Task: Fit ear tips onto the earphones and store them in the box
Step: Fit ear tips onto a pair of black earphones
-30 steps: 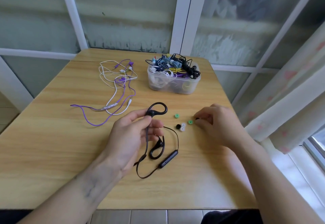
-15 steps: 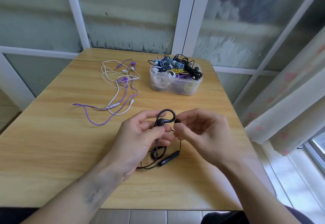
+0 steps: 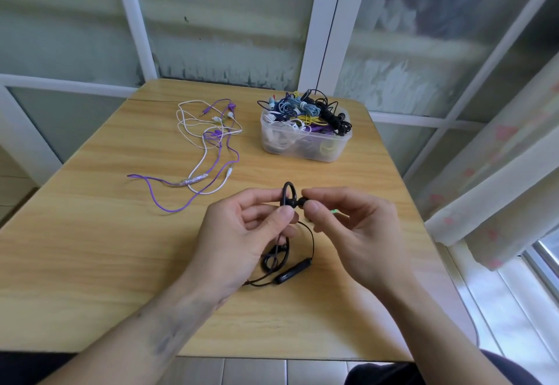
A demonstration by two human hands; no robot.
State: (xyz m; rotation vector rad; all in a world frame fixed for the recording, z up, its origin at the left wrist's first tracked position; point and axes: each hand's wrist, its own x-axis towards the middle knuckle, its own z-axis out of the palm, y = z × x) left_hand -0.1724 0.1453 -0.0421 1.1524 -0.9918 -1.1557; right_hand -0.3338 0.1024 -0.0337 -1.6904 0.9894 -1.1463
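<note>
1. Nearest me, the inline remote (image 3: 292, 273) and the second ear hook (image 3: 273, 257) of the black earphones lie on the wooden table (image 3: 90, 248), their cable looping up into my hands.
2. My left hand (image 3: 242, 233) pinches the first ear hook (image 3: 287, 194) between thumb and forefinger, holding the bud upright; the other fingers are loosely curled.
3. My right hand (image 3: 348, 227) pinches a black ear tip (image 3: 301, 202) with thumb and forefinger, pressed against the bud's nozzle. I cannot tell whether it is fully seated.
4. A green ear tip (image 3: 333, 211) peeks out just behind my right fingers; any other loose tips are hidden by my hand.
5. Further off to the left lie tangled white and purple earphones (image 3: 208, 154), not yet stored.
6. Farthest, the clear box (image 3: 302, 145) is already heaped with coiled earphones.
7. My judgement: I am on the first bud of this black pair. Its second bud appears still to need a tip, then the pair goes into the box, and the white and purple sets remain after that.
</note>
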